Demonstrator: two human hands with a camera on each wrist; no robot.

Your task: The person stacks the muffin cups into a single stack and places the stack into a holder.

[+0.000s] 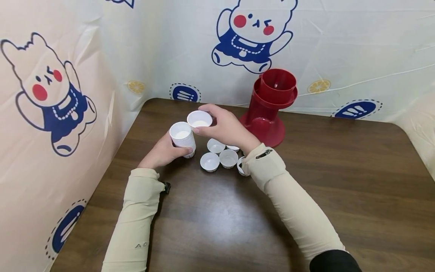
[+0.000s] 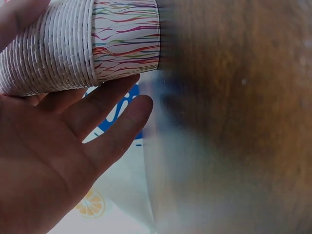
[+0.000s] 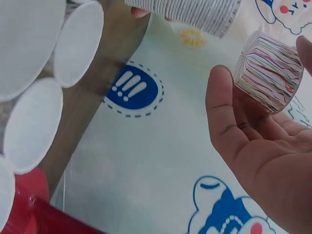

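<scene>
White cup stack [image 1: 183, 138] left of red stand [image 1: 266, 109], gripped by L hand [image 1: 164, 152]; R hand [image 1: 227, 126] pinches single cup [image 1: 199, 119], also left of stand; loose cups [image 1: 228, 159] on surface [image 1: 217, 215], front-left of stand, w/ openings up.

In the left hand [image 1: 164, 152]'s grip, the paper cup stack [image 1: 184, 142] looked ridged; right of that grip, the red stand [image 1: 264, 124] looked glossy plastic; beneath, the tabletop [image 1: 217, 223] was smooth, wood-grained, softly shiny.

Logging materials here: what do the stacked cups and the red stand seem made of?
Stacked cups: probably paper, matte, given rolled-looking rims and printed coloured lines.
Red stand: likely plastic, glossy, judging by its highlights, though painted metal is possible.
</scene>
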